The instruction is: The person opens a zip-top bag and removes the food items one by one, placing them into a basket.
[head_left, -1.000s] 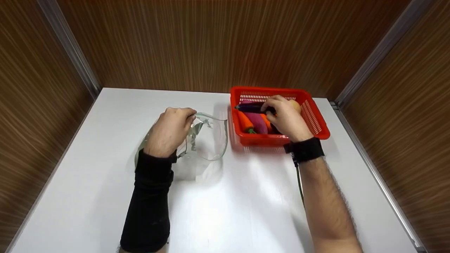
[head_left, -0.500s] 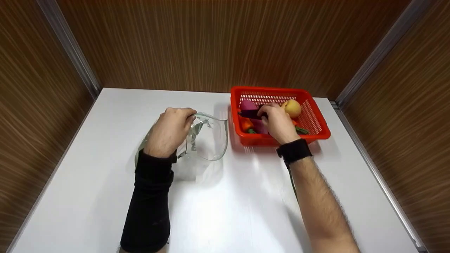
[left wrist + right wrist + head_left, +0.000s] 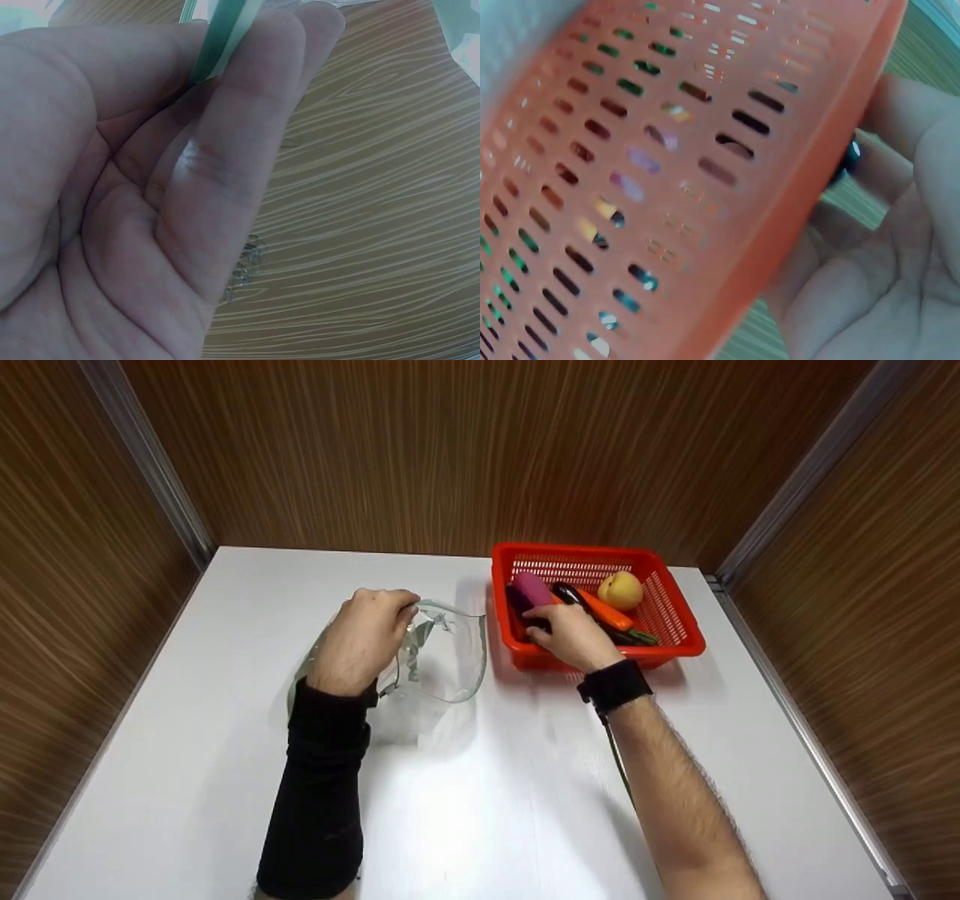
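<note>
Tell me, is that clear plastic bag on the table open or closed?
Open. The left hand grips the clear plastic bag by its rim, and its mouth gapes wide toward the red plastic basket.

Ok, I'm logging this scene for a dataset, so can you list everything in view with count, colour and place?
Basket: one, red, slotted plastic, far right of the table.
Eggplant: one, dark purple, at the basket's left end, gripped by the right hand.
Pink vegetable: one, pink-purple, in the basket's far left part.
Carrot: one, orange, lying slantwise mid-basket.
Dark vegetable: one, blackish, beside the carrot; its kind is hard to tell.
Peach: one, yellow-orange, in the basket's far right part.
Plastic bag: one, clear, mouth open, left of the basket.
Table: one, white.
Walls: brown wood grain, on three sides.
Left hand: black sleeve, pinches the bag's edge.
Right hand: black wristband, over the basket's near left corner.
</note>
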